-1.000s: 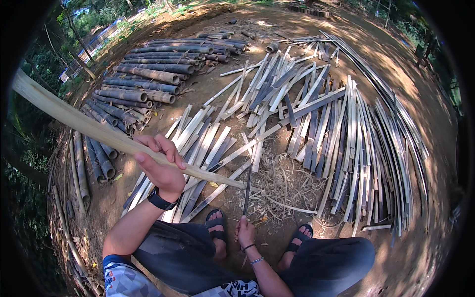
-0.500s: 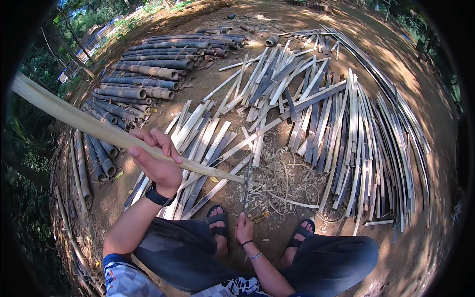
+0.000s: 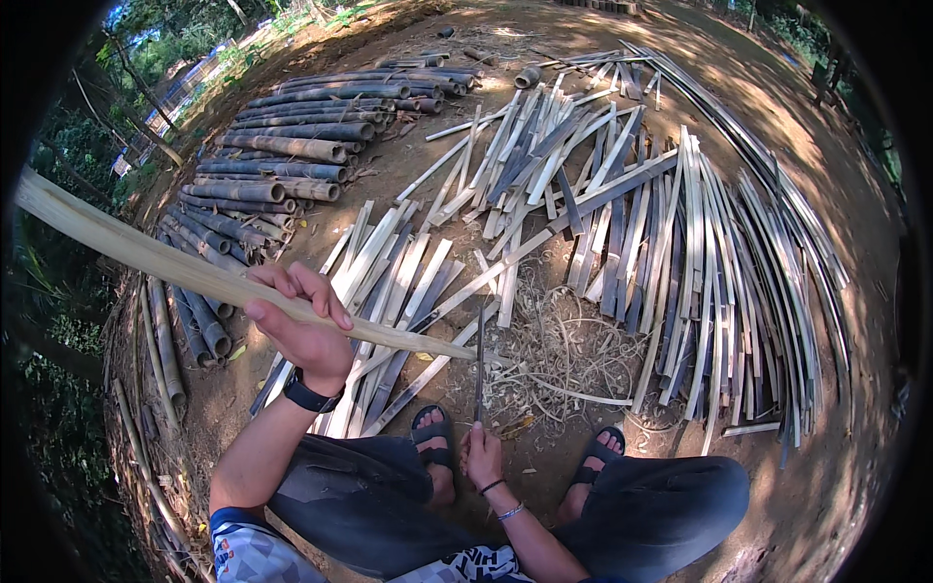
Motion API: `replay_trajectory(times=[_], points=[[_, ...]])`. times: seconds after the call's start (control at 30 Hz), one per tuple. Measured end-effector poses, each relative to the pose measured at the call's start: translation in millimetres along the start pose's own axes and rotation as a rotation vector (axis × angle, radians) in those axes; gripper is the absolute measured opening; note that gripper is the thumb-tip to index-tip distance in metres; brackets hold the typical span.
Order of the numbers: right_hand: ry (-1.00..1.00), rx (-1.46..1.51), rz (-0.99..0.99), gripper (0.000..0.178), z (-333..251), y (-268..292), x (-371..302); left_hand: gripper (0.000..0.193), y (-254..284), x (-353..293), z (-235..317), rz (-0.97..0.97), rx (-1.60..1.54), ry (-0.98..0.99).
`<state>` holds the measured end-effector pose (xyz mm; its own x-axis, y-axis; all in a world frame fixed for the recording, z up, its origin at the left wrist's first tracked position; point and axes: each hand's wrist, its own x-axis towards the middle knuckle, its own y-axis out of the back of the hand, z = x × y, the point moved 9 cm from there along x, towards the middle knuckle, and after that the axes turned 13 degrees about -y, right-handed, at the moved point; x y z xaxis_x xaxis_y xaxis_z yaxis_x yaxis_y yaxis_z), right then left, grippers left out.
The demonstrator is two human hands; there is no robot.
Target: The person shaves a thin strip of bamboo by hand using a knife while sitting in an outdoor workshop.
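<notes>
The right hand (image 3: 482,455) has its grip closed round the knife (image 3: 480,360); the left hand (image 3: 309,335) curls around the pale strip (image 3: 175,269), which crosses the blade above the shavings (image 3: 573,369). A shallow, steady blade angle should suit best.

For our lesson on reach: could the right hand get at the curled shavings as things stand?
Likely yes: the shavings lie mostly uncovered on the ground ahead, though the right hand grips a thin dark blade.
</notes>
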<state>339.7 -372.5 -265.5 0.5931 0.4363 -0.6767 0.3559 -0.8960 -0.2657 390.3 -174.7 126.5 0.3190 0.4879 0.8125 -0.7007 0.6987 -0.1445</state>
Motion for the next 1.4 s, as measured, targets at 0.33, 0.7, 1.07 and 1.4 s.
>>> replay_trajectory(times=[0.33,0.7,1.07,1.4], points=[[0.196,-0.142,0.208,0.055,10,20,15,0.054,4,1,-5,0.035,0.051,0.024],[0.271,-0.211,0.162,0.053,20,16,29,0.051,9,12,11,0.066,0.083,-0.062],[-0.242,-0.049,0.073,0.056,63,31,44,0.053,33,10,-5,0.082,0.053,-0.046],[-0.078,-0.181,0.144,0.057,53,29,46,0.053,36,16,-11,0.088,0.123,-0.026]])
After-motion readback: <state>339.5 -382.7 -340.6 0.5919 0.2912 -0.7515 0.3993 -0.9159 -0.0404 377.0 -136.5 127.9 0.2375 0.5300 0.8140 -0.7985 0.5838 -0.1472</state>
